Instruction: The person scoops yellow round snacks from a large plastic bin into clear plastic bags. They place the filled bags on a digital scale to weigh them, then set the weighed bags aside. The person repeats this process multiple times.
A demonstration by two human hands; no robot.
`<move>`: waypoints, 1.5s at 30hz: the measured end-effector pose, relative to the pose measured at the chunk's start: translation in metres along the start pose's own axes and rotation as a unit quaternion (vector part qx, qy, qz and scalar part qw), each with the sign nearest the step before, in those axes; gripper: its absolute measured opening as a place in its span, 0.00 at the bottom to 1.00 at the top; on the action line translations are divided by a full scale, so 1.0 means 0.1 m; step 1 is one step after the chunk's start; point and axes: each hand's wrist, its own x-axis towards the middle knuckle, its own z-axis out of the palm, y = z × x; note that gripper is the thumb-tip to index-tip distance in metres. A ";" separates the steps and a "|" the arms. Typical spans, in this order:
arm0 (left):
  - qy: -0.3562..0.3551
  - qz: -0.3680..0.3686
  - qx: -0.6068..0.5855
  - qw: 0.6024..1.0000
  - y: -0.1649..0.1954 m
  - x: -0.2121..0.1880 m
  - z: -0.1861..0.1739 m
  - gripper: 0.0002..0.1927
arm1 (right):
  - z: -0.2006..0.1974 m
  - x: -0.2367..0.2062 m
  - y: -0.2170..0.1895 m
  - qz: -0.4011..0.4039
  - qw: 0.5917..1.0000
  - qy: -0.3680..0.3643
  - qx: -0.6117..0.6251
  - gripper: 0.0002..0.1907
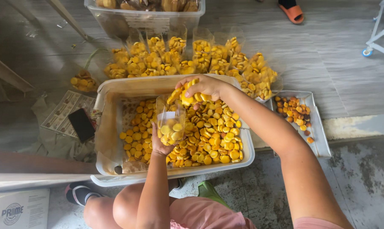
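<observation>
To fill cleanly, I judge it best to keep my right hand [202,89] directly over the mouth of the clear bag [170,123] and let the biscuits slide off my fingers a few at a time — a dumped handful would likely spill past the rim. My right hand is cupped and half closed around a stack of round yellow biscuits [187,95], palm down, arm reaching in from the lower right. My left hand [160,144] comes up from below, fingers wrapped around the bag's lower part (which is already partly full), holding it upright over the big white tray [111,91] of loose biscuits. Behind the tray stands a row of filled bags [192,59] on the floor; a smaller tray [321,144] of darker pieces sits to the right, and a black phone [81,124] lies to the left.
</observation>
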 end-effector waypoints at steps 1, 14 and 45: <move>-0.004 -0.006 -0.004 1.000 0.01 0.00 0.01 0.41 | -0.01 0.00 0.00 0.014 1.000 0.011 -0.026 0.23; -0.053 0.009 -0.040 0.998 0.30 -0.15 0.00 0.46 | 0.38 0.83 0.01 0.159 0.904 0.018 -0.397 0.23; -0.031 0.527 -0.231 0.817 -0.90 -4.48 -1.32 0.43 | 5.71 0.06 1.02 -0.397 0.320 -0.695 -0.507 0.21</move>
